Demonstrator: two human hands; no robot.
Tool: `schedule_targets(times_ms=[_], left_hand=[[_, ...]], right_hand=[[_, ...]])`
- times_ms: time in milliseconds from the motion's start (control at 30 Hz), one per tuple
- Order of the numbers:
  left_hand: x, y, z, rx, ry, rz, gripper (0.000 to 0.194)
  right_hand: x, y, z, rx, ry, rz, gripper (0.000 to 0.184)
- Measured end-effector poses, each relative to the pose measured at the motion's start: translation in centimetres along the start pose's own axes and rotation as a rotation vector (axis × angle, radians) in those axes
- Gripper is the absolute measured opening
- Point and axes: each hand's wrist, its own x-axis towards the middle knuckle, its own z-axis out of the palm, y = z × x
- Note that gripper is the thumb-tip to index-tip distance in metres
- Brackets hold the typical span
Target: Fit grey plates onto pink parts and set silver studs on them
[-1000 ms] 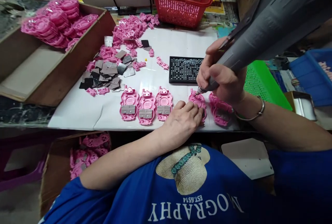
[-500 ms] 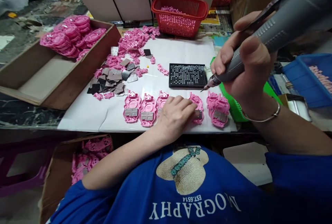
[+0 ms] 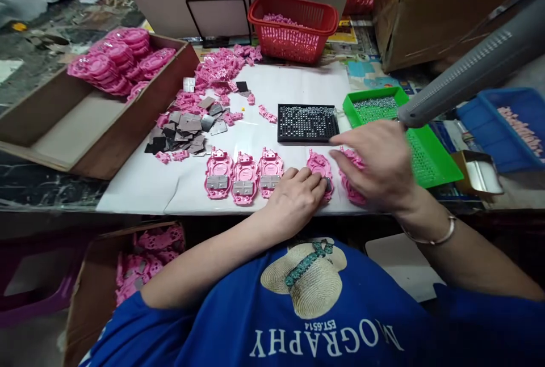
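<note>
Pink moulded shells [image 3: 219, 168] with flat grey plates [image 3: 217, 182] lie mid-frame, left hand [image 3: 296, 199] curled over one, grip unclear; right hand [image 3: 378, 163] blurred, open.

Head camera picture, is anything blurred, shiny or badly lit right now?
In the head view, the right hand is smeared by motion blur; the left hand looks sharper; small highlights glint on the wrapped pink parts; the space under the table is in deep shadow.
</note>
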Motion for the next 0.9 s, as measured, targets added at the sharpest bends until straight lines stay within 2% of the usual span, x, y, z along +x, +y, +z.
schedule_targets(times_ms=[167,267,567,667,800,900], left_hand=[[0.1,0.1,0.0,0.028,0.019,-0.01,0.024],[0.1,0.1,0.1,0.027,0.014,-0.004,0.025],[-0.1,-0.1,0.0,0.02,-0.01,-0.002,0.027],[-0.1,-0.1,0.0,0.016,-0.004,-0.004,0.026],[-0.2,-0.1,0.0,0.021,-0.011,-0.004,0.026],[-0.1,-0.1,-0.1,0.016,-0.028,0.001,0.025]], right_hand=[[0.8,0.4,3.3,-0.221,-0.366,0.034,0.023],[1.1,0.5,3.7,-0.255,-0.454,0.047,0.021],[0.0,0.6,3.6,-0.262,-0.382,-0.032,0.024],[0.1,0.4,3.7,-0.209,-0.371,0.04,0.022],[0.5,0.5,3.3,0.013,-0.276,0.195,0.015],[0.5,0.8,3.1,0.047,-0.269,0.207,0.013]])
